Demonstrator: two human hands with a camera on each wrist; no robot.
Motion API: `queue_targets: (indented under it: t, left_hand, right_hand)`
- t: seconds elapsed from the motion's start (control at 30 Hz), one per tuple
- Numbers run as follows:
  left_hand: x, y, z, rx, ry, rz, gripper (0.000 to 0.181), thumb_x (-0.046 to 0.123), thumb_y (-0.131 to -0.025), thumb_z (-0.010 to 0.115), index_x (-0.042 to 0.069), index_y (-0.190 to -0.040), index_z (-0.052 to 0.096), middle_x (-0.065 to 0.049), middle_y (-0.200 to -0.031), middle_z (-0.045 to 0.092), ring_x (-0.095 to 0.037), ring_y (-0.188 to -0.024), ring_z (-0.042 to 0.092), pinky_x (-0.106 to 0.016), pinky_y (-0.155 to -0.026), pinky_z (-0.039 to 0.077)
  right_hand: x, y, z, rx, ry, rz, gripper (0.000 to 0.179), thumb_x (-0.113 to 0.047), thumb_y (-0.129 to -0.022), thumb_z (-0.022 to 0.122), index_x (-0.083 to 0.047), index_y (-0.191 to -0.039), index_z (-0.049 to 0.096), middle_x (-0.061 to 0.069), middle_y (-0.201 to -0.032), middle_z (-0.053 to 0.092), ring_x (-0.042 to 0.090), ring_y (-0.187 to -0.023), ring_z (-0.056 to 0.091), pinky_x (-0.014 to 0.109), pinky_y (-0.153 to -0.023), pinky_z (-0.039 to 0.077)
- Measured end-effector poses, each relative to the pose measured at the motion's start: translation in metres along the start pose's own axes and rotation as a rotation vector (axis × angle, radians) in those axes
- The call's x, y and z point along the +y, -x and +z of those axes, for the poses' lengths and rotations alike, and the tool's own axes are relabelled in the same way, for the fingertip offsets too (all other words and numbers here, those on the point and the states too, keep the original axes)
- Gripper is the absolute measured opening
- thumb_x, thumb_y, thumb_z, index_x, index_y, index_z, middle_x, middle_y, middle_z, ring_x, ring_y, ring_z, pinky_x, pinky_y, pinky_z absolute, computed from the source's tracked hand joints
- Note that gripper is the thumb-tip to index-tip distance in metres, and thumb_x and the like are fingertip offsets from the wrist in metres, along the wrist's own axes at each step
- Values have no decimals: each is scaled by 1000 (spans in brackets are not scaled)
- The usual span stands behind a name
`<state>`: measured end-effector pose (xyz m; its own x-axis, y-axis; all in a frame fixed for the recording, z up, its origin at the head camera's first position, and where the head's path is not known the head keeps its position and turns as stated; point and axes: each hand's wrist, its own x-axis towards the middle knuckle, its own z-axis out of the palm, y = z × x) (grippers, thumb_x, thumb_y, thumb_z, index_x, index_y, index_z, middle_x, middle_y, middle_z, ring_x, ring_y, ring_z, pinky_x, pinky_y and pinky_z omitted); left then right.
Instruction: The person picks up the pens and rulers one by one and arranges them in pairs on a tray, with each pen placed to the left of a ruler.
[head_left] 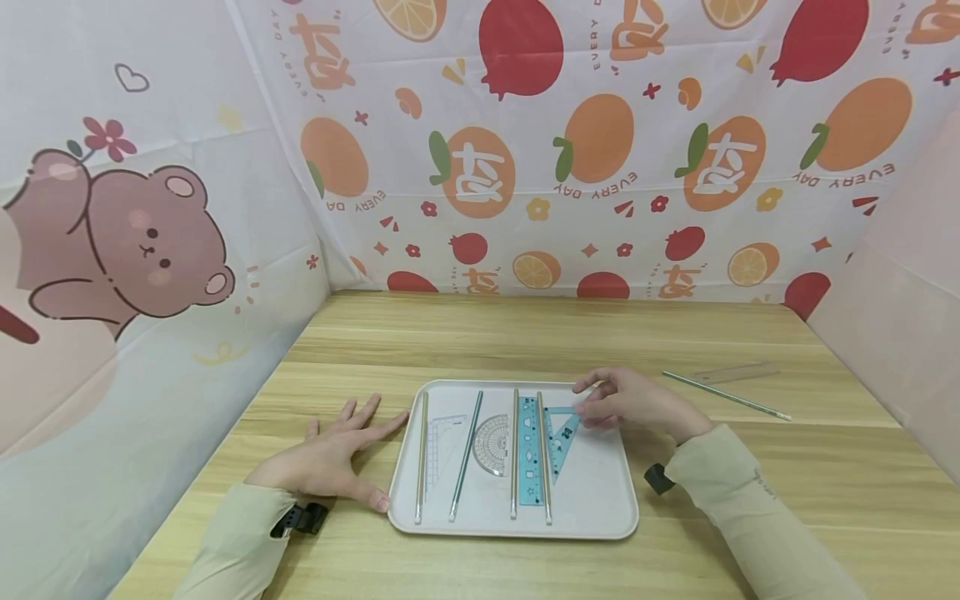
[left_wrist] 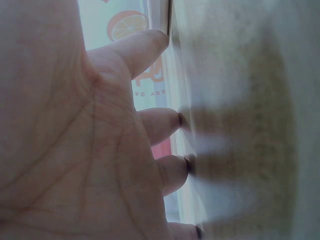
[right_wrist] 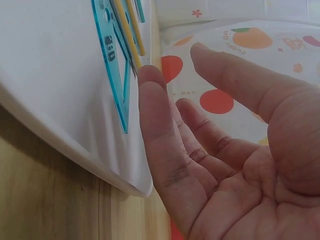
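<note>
A white tray [head_left: 592, 510] lies on the table. My left hand [head_left: 337, 458] is spread at its left side, with thumb and index fingertips right at the rim. Over the far right corner, my right hand [head_left: 633, 404] has loosely bent fingers beside the blue set square [head_left: 564, 446]; the right wrist view shows nothing between thumb and fingers. Leftwards in the tray are a blue ruler [head_left: 529, 467] between two gold pencils [head_left: 514, 458], a clear protractor [head_left: 492, 446], a green pencil [head_left: 466, 454], a clear set square [head_left: 432, 450] and another gold pencil [head_left: 422, 458].
Right of the tray, another green pencil [head_left: 727, 395] lies slanted on the wooden table [head_left: 480, 333]. Just behind it is a clear ruler [head_left: 738, 373]. Fruit-printed cloth [head_left: 525, 225] hangs along the back edge, and a bear-printed sheet [head_left: 187, 392] covers the left side.
</note>
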<state>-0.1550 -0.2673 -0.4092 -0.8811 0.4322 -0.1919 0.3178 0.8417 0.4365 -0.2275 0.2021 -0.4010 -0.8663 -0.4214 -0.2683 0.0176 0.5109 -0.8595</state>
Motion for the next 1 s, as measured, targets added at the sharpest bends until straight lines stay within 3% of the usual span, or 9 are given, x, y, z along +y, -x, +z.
queue_targets:
  t: [0.53,1.0]
  left_hand:
    - [0,0,-1,-7,20,-7,127,63,-66,95,29,-170,32,-32,-178,3,-67,-159,-4,-98,-106,-6]
    - [-1,0,0,-5,16,-5,126,64,-66,95,28,-170,33,-32,-178,4,-67,-159,-4,-98,-106,-5]
  right_hand:
    - [5,2,-13,9,8,22,51,-25,-97,81,-9,-143,65,13,-114,72,23,-99,78,35,-83,64]
    - [16,8,-37,18,-36,-8,57,-17,-99,78,0,-148,57,18,-120,69,24,-101,76,39,-88,67]
